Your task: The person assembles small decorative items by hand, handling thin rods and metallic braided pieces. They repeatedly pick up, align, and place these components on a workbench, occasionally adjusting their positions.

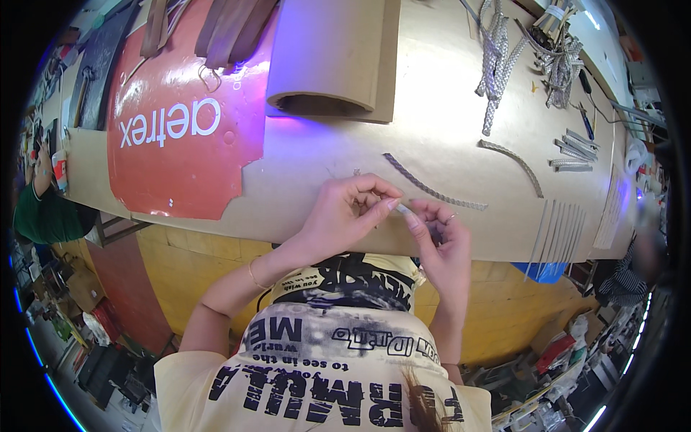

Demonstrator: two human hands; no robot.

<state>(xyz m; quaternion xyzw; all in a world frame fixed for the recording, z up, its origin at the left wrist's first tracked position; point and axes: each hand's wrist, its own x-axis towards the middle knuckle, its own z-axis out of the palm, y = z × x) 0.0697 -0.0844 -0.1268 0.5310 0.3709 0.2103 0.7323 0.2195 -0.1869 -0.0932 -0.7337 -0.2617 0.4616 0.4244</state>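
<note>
Near the table's front edge, my left hand (350,207) and my right hand (440,229) meet fingertip to fingertip. Both are closed in a pinch on a small pale piece (402,208), mostly hidden by the fingers; its kind I cannot make out. Just beyond them lies a dark braided strip (432,189), slightly curved. A second braided strip (515,162) curves farther to the right. Several thin grey strips (558,229) lie side by side at the right, their ends hanging over the front edge.
A thick brown tube (327,57) stands beyond my hands. Left of it lies a red printed sheet (180,158) with brown straps (234,32). Braided bundles (497,54), short braided pieces (574,153) and a blue-handled tool (586,122) are at the right. Another person's green sleeve (43,212) shows far left.
</note>
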